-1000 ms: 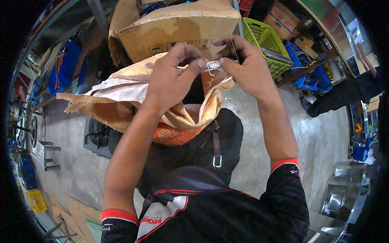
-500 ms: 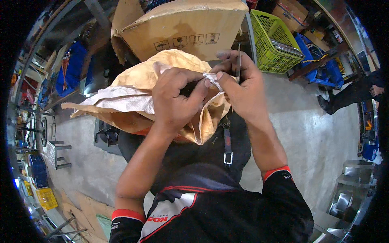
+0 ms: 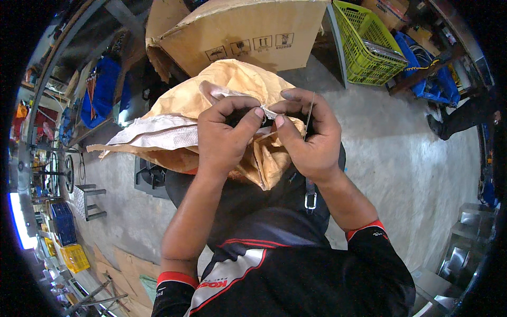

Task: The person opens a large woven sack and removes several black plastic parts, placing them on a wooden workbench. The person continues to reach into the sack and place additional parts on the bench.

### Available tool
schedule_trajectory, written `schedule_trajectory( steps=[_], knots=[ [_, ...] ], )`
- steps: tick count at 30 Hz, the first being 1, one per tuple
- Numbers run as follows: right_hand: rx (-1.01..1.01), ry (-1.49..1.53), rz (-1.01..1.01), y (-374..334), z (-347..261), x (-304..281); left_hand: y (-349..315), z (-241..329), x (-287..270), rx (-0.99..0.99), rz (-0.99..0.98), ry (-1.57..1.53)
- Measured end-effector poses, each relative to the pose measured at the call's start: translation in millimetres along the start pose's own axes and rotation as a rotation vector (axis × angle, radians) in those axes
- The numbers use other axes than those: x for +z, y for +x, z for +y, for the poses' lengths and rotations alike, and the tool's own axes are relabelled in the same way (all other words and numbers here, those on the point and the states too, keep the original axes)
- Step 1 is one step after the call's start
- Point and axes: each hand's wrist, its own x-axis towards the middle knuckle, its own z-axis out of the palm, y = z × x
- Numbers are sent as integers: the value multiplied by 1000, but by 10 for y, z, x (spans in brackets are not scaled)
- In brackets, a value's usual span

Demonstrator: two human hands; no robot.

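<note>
A brown paper sack (image 3: 237,76) with a white woven lining (image 3: 163,132) lies crumpled across my lap. My left hand (image 3: 224,132) is closed, thumb and forefinger pinching the frayed white edge of the lining near the middle of the sack. Facing it, my right hand (image 3: 311,134) pinches the same white edge from the other side, the fingertips of both hands close together. A thin, narrow metal strip, perhaps a blade (image 3: 310,111), stands edge-on among the curled fingers of my right hand. What those fingers hide of it cannot be seen.
A large cardboard box (image 3: 248,31) stands just beyond the sack. To its right is a green plastic crate (image 3: 364,45), with a blue bin (image 3: 430,79) beside it. Another person's dark-clothed leg (image 3: 465,113) shows at right. A small metal step stool (image 3: 87,201) stands at left.
My fingertips have shifted slightly lower and to the left along the sack's white edge, still pinching. The thin strip in my right hand has turned and looks narrower. The view has shifted a little.
</note>
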Motion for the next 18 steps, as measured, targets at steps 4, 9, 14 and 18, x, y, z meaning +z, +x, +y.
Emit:
schedule_trajectory(
  steps=[4,9,14,18],
  knots=[
    [-7,5,-2,-17,36,1,-22,0,11,-3,10,0],
    [-53,-34,-117,-7,-11,-84,-38,3,11,23,12,-10],
    [306,119,-291,307,-126,-308,-55,-69,-3,16,5,24],
    [132,-186,-513,637,-132,-381,-32,-60,55,72,21,38]
  ],
)
